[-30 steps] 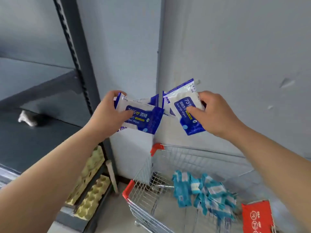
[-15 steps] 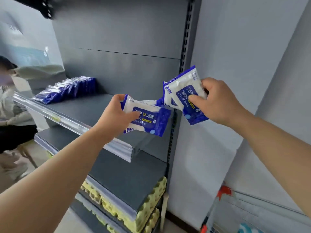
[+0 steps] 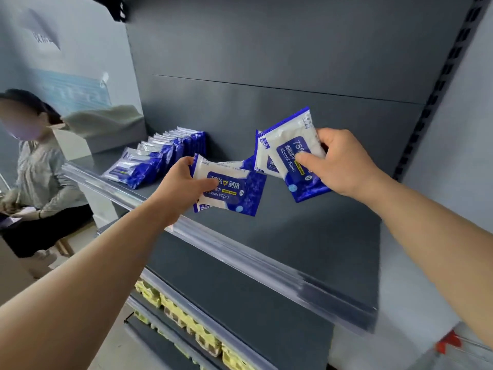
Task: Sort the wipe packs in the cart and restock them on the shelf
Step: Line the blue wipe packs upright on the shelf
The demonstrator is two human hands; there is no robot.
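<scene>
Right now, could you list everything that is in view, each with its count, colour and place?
shelved alcohol wipe packs: one row, count unclear, blue and white, shelf's back left
held alcohol wipe packs: at least two per hand, blue and white, above the shelf
shelf: one, dark grey, centre
price rail: one, clear, shelf's front edge
egg trays: several, yellow, lower shelf
seated person: one, grey top, far left
cart corner: one, red, bottom right
left hand: grips packs, centre
right hand: grips packs, right of centre

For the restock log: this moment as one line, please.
left hand: grips blue-and-white plastic wipe packs | right hand: grips second blue-and-white bunch | dark grey metal shelf: row of matching packs at left
</scene>
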